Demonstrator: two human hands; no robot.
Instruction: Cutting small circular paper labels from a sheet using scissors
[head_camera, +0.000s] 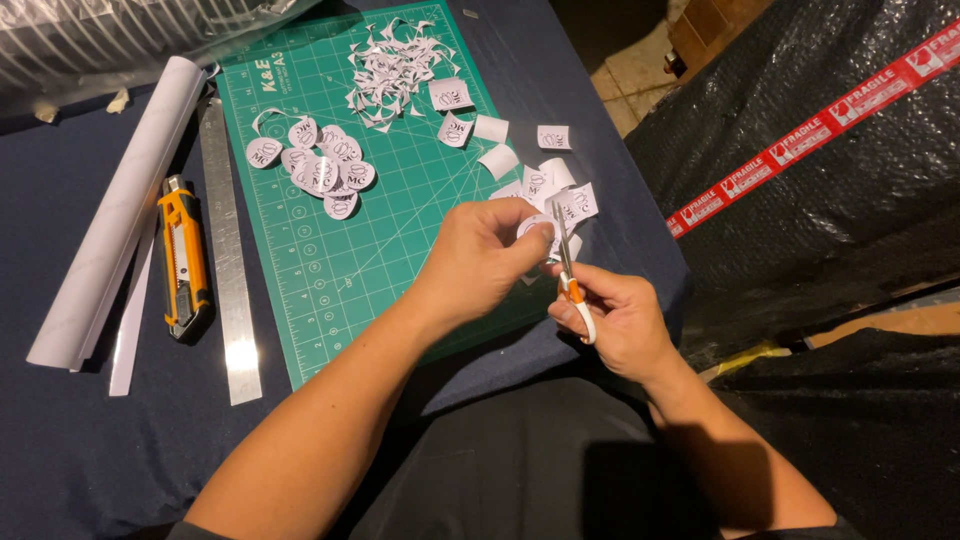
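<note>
Leftmost, near the table's (60, 440) left edge, lie a rolled white sheet (120, 210), an orange utility knife (184, 258) and a steel ruler (228, 265). Beside them, the green cutting mat (390, 245) carries cut round labels (318, 165) and paper scraps (392, 68). At the mat's right edge, the left hand (480, 262) pinches a small paper label (540, 232). The right hand (615, 318) grips orange-handled scissors (568, 270), blades touching that label.

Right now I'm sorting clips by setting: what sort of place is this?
Probably a home craft or packing workspace: a green cutting mat on a dark-clothed table, a metal ruler, and bubble-wrapped bundles beside it. The right hand works scissors.
</note>
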